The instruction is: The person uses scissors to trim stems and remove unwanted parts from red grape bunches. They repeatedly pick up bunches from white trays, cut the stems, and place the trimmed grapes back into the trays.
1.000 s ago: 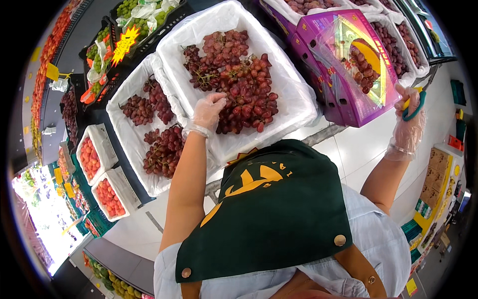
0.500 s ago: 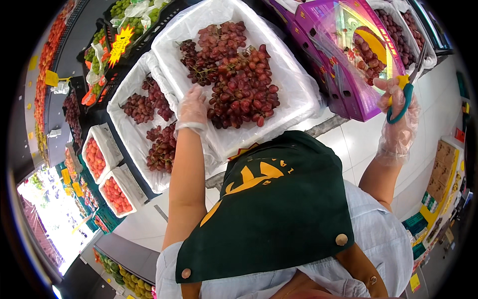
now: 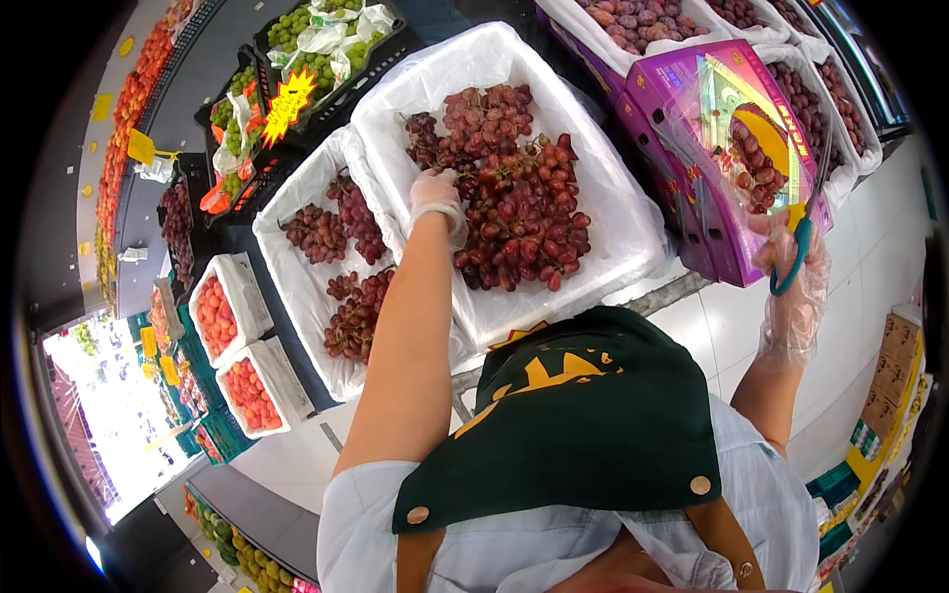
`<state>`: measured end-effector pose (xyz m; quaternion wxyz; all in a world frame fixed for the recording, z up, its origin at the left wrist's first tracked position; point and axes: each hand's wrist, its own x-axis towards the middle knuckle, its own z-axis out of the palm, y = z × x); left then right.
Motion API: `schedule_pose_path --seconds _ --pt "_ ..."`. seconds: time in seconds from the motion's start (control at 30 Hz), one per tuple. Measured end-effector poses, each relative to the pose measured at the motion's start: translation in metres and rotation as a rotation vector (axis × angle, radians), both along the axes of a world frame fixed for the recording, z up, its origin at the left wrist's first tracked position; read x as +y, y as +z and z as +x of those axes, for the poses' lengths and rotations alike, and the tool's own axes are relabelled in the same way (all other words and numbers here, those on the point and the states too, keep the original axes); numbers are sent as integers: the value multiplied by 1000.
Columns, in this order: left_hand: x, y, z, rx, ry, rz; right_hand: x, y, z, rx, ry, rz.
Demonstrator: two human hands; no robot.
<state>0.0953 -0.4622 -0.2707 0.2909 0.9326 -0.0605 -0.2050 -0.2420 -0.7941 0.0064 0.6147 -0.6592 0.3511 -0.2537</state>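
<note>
One view: head-worn fisheye, facing down from my side of the white box. Near range: my apron large, just this side of it.

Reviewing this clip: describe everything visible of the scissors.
The scissors have a teal loop handle, yellow near the pivot area, and slim, dark blades that look like metal. They are held in the plastic-gloved right hand, handle down, blades pointing up and slightly right in the picture. They appear beside the right edge of the purple box; whether they touch it is unclear. The hand covers part of the handle, and how far the blades are open cannot be told.
</note>
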Motion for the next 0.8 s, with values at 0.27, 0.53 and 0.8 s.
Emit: schedule_pose_path --seconds 0.27,0.53,0.8 --pt "-23 97 -44 -232 292 -141 4 1 -16 -32 16 19" --pt "6 222 -51 166 459 -1459 23 4 6 -124 168 92" --pt "42 302 -62 729 -174 -1884 48 7 26 -145 299 97"
